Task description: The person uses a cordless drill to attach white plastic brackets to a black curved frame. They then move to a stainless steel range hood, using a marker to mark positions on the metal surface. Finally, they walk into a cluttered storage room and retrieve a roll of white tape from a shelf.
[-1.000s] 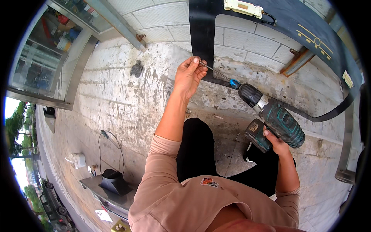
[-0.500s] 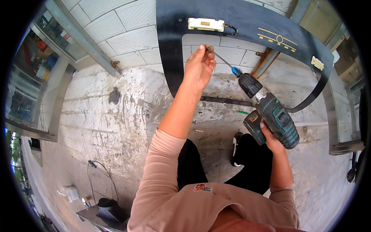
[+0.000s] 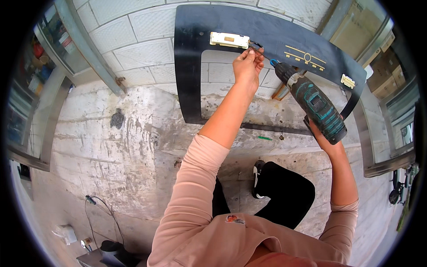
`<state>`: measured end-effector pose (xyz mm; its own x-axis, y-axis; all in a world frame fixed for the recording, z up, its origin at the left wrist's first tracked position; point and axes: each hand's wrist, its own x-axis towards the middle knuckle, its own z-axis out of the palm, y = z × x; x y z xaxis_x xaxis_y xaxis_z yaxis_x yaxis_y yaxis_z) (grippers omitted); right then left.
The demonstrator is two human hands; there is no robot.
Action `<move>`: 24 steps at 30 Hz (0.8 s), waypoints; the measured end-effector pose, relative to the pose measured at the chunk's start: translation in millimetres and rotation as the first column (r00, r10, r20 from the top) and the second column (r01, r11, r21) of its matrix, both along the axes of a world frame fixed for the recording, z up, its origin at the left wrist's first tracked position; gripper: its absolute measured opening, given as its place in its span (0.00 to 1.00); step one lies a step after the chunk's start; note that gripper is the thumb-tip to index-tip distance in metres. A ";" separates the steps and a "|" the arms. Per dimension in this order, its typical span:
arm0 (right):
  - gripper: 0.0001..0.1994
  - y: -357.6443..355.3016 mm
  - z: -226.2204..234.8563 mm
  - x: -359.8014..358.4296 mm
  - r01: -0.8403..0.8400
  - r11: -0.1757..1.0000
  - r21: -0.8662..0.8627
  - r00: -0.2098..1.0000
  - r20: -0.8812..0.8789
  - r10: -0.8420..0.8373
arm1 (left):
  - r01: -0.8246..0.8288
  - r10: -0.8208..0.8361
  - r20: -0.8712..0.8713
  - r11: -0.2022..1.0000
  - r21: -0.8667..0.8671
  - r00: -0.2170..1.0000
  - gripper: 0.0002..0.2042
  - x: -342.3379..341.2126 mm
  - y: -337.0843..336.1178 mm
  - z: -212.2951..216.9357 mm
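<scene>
A black and teal cordless drill (image 3: 316, 103) is held by its handle in my right hand (image 3: 327, 135), tilted up and to the left. A long thin bit with a blue collar (image 3: 274, 62) reaches from its chuck toward my left hand (image 3: 249, 67). The fingers of that hand are pinched together at the bit's far end; what lies between them is too small to make out. Just above them sits a cream-coloured rectangular module (image 3: 229, 40) with a short black cable (image 3: 256, 44). It is fixed on a large dark frame-like panel (image 3: 189, 66) with a wide opening.
The panel stands against a white block wall (image 3: 111, 33). Another cream piece (image 3: 348, 81) sits at its right end. A green stick (image 3: 265, 138) lies on the stained concrete floor (image 3: 102, 147). Glass doors flank both sides. A cable (image 3: 103, 205) trails at lower left.
My view has shifted. Both hands and the drill have moved up to the panel, and the bit's end is now beside the cream module's cable. The drill stays in my right hand.
</scene>
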<state>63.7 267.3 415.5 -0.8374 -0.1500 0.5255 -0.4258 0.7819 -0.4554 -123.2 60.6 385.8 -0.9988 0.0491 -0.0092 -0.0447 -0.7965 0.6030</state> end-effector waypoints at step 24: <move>0.11 -23.5 90.0 -17.3 0.078 0.992 0.100 0.993 0.081 -0.086 | -0.044 0.044 -0.023 0.999 0.006 0.999 0.08 -17.2 6.1 -6.2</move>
